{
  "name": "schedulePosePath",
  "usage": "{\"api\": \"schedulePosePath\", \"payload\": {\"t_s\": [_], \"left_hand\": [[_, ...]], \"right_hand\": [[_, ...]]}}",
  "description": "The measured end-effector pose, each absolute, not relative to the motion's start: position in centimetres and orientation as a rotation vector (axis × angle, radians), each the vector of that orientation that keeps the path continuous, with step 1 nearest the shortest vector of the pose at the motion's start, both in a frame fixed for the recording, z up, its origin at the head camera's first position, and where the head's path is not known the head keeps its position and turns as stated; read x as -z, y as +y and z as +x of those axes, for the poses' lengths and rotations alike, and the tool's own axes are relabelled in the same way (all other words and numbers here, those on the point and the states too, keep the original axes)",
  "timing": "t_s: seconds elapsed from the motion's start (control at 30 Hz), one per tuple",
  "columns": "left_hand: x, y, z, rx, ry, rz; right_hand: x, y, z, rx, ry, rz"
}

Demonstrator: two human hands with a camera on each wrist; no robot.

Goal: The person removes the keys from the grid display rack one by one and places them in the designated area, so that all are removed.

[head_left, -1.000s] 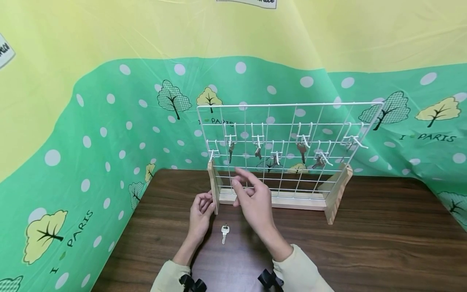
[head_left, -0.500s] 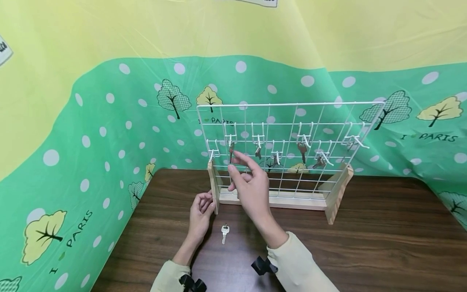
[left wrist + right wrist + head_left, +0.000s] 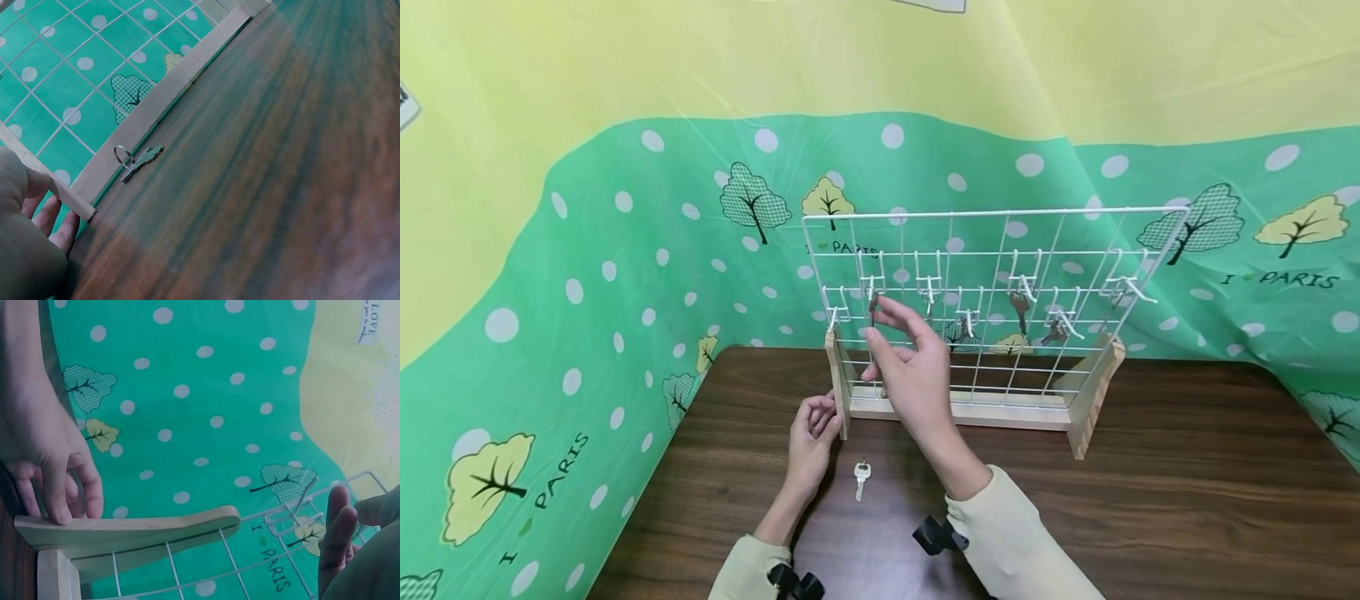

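My left hand [image 3: 809, 446] grips the left wooden end panel [image 3: 838, 385] of a white wire grid rack [image 3: 992, 215]; its thumb and fingers lie on either side of the panel. My right hand [image 3: 919, 375] is raised before the grid's left part, index finger and thumb apart. Their tips are right at a key [image 3: 873, 305] that hangs from an upper left hook. On the table between the wrists lies a silver key [image 3: 862, 480]; the left wrist view shows a ring on this key [image 3: 142, 164]. The right wrist view hides the hanging key behind the fingers.
More keys hang on other hooks, including one key [image 3: 1019, 310] right of the middle and another [image 3: 1056, 330] lower down. An unladen hook [image 3: 833, 317] sits at the grid's lower left. The rack stands on a dark wooden table [image 3: 1210, 467] before a green and yellow cloth.
My right hand has moved up and slightly left, bringing its fingertips to the key on the upper left hook. My left hand has stayed on the end panel.
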State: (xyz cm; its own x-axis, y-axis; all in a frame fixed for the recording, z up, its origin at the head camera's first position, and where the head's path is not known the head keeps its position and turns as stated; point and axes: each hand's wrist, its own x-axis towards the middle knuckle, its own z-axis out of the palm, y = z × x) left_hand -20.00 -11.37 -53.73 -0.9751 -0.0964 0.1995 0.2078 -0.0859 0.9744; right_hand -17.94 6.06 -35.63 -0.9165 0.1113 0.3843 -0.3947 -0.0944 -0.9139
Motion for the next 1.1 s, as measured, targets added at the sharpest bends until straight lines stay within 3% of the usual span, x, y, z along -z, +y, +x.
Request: {"api": "schedulePosePath", "payload": {"t_s": [1.1], "left_hand": [[53.7,-11.3,-20.0,2.207,-1.947,-0.104]], "right_hand": [[34.0,5.5,-17.7,-2.194,-1.731,0.365]]}}
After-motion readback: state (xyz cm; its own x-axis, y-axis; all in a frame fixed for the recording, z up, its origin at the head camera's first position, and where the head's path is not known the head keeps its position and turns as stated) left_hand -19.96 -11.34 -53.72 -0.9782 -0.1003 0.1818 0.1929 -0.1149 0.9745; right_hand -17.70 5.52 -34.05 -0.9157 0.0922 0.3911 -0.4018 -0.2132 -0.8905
